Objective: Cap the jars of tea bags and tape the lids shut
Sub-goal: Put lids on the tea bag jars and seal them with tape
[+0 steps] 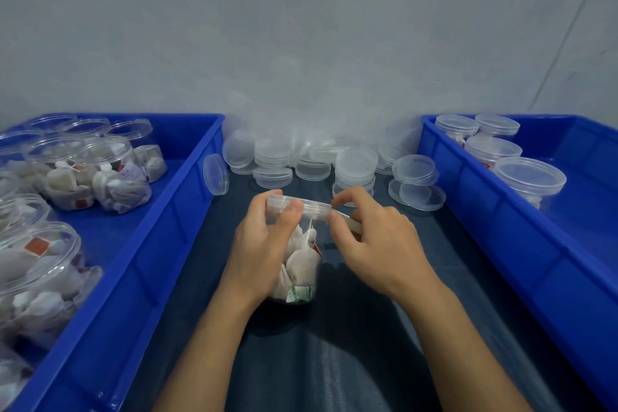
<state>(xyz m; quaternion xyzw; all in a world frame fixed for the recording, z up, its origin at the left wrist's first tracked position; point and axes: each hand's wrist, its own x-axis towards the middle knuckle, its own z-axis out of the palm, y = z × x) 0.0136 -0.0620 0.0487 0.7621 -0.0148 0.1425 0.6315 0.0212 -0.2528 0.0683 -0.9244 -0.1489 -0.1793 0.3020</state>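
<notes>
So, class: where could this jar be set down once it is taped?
Right bin: bare floor in front of its four capped jars. The mat between right hand and that bin is also bare. Crowded: the left bin and the lids at the back.

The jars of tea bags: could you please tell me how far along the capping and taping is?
Done: four capped jars stand in the right bin. In hand: the left hand holds a lidded jar while the right hand works at its lid, apparently taping. Left: many open jars in the left bin.
</notes>
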